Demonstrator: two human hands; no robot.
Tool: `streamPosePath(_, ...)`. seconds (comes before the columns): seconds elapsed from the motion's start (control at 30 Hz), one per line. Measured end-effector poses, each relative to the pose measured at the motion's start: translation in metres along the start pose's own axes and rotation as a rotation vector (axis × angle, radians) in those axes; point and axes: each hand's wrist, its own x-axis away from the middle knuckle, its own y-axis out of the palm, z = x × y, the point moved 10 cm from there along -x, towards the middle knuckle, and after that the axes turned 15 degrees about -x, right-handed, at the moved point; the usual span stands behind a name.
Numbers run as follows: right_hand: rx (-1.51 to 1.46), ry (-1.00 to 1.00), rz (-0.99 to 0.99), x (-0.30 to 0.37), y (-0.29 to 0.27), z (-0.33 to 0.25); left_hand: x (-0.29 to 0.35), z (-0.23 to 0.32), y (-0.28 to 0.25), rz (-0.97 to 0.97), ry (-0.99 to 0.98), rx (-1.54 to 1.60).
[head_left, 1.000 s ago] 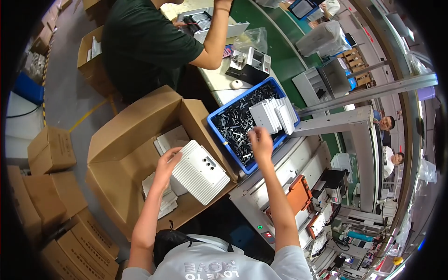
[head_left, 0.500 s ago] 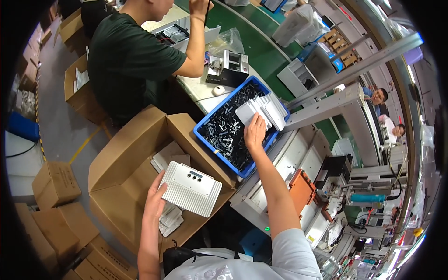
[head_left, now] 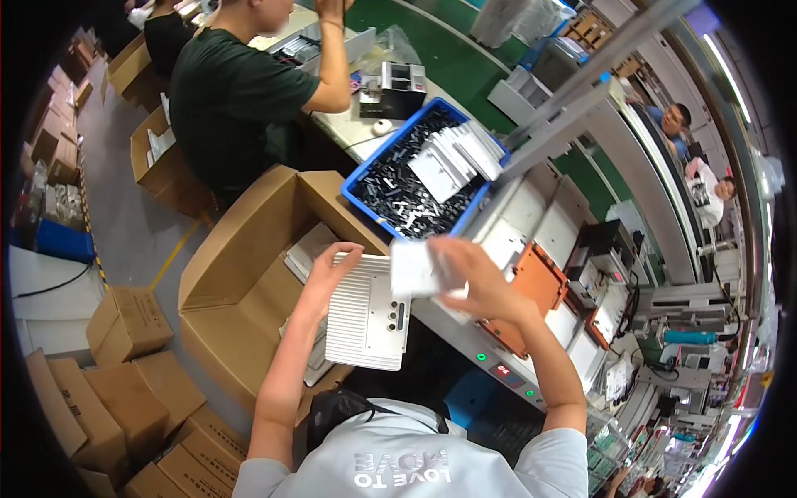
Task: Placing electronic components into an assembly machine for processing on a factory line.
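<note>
My left hand grips the upper left edge of a white ribbed plastic cover. This cover has a row of small round holes and a dark slot along its right side. Close beside it, my right hand is closed on a flat white plastic plate, smeared by motion. The plate overlaps the cover's upper right corner; whether they touch, I cannot tell. Beyond my hands, a blue bin holds many small black parts, with a row of similar white plates lying on top.
A large open cardboard box with white pieces inside stands left of my hands. To the right is a machine bench with an orange fixture. A co-worker in a dark shirt sits at the far table. Stacked cartons fill the lower left.
My right hand has left the blue bin and come toward me with a white plate. The ribbed cover has turned in my left hand and moved right, its holes now on the right side.
</note>
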Motion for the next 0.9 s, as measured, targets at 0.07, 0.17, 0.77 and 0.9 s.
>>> streamPosePath(0.07,-0.052,-0.006,-0.149,0.033,0.015,-0.043,0.002,0.010,0.038,-0.082,0.012,-0.109)
streamPosePath(0.17,0.083,-0.002,-0.255,0.089,0.032,-0.073,0.011,0.028,0.121,-0.325,0.158,-0.452)
streamPosePath(0.77,0.186,0.208,0.080,0.361,0.001,-0.122,0.148,-0.036,0.450,-1.129,0.222,-0.909)
streamPosePath(0.9,0.172,0.249,0.162,0.386,0.000,-0.128,0.162,-0.062,0.473,-1.205,0.068,-0.933)
